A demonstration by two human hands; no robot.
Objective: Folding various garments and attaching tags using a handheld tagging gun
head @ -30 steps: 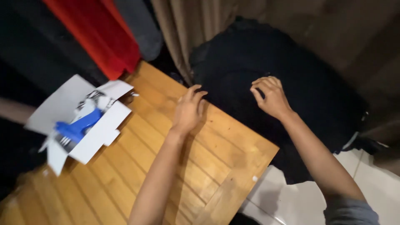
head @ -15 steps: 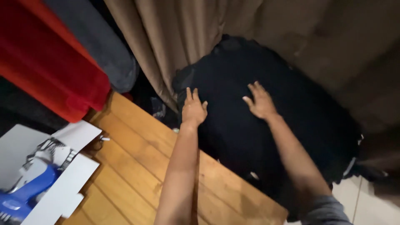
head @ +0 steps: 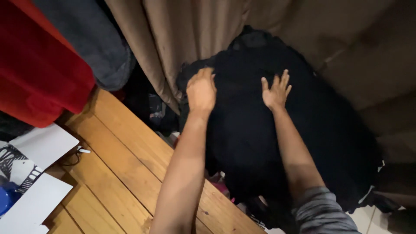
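A large black cloth bundle (head: 320,125) lies beyond the far edge of the wooden table (head: 125,160). My left hand (head: 201,91) rests on the bundle's left side, fingers curled over the fabric. My right hand (head: 275,91) lies flat on top of the bundle with its fingers spread apart. Both arms reach across the table edge. I cannot tell whether the left hand grips the cloth or only presses on it.
Tan curtains (head: 182,39) hang behind the bundle. A red cushion (head: 39,78) and a grey cushion (head: 91,39) sit at the upper left. An open white cardboard box (head: 34,173) with a blue object (head: 6,197) lies at the left edge of the table.
Both hands have moved forward off the table and onto the black bundle. The view has shifted up and right, so the white box slid to the left edge.
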